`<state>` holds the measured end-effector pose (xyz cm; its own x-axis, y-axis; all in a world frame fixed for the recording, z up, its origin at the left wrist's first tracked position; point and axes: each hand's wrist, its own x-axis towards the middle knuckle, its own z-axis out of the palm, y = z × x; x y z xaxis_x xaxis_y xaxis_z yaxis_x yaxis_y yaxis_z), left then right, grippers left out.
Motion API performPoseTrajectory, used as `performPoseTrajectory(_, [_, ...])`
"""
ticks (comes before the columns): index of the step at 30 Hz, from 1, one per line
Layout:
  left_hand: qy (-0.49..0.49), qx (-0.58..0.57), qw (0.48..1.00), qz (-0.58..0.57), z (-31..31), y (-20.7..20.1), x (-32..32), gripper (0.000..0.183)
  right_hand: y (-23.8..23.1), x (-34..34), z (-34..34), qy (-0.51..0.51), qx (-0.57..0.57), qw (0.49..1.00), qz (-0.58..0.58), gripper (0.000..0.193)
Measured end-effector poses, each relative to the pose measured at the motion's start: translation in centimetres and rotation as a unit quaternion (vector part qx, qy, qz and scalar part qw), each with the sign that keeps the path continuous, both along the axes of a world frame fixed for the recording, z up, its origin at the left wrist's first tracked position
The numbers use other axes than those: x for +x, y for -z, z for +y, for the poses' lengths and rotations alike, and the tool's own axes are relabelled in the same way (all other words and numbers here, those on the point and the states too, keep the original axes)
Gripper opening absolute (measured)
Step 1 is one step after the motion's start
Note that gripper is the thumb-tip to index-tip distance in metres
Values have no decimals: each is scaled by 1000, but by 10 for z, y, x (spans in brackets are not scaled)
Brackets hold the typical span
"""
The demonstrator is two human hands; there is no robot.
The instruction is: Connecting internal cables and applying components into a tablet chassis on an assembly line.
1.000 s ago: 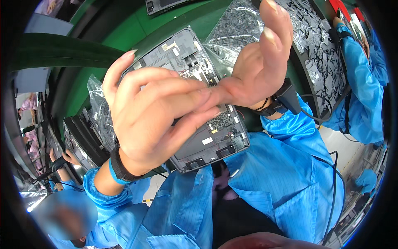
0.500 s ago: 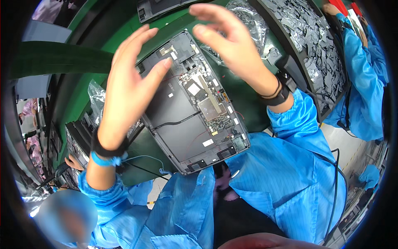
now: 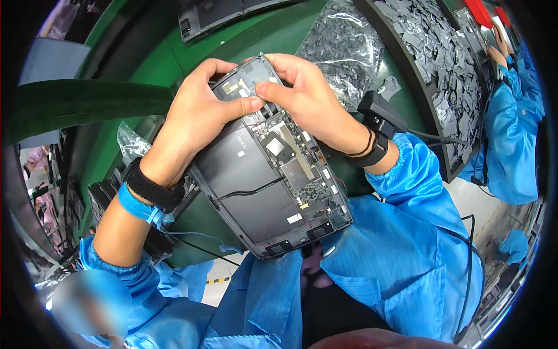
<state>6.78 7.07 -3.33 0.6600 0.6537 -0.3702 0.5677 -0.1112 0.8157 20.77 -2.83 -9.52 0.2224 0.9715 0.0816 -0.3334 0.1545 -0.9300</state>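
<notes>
An opened tablet-like device [image 3: 235, 160] lies tilted in front of me, its near end close to my jacket. Its dark grey housing carries a circuit board [image 3: 296, 166] along the right side and a black cable [image 3: 253, 190] across the middle. Around the far left edge my left hand [image 3: 197, 116] is closed, thumb pressing on the inside. My right hand [image 3: 305, 93] grips the far right edge, its thumb on the inner face near the corner. Fingers under the housing are hidden.
Beyond my right hand lies a clear plastic bag [image 3: 349, 46] of small dark parts. A black tray [image 3: 419, 87] heaped with grey pieces stands at right, near a co-worker's blue sleeve [image 3: 511, 134]. Another device [image 3: 218, 16] lies at the back; stacked dark units [image 3: 107, 198] stand left.
Both hands came down from above the device and closed on its far end. The device has shifted slightly toward me. My right hand no longer covers the plastic bag.
</notes>
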Motion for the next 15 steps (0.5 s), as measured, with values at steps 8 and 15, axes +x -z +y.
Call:
performPoseTrajectory(8, [35, 49, 998, -35, 1, 2, -2, 73, -5, 8, -9, -51, -7, 998, 31, 34])
performPoseTrajectory(15, [2, 329, 944, -1, -53, -40, -78, 61, -10, 1, -60, -9, -22, 1000, -9, 61])
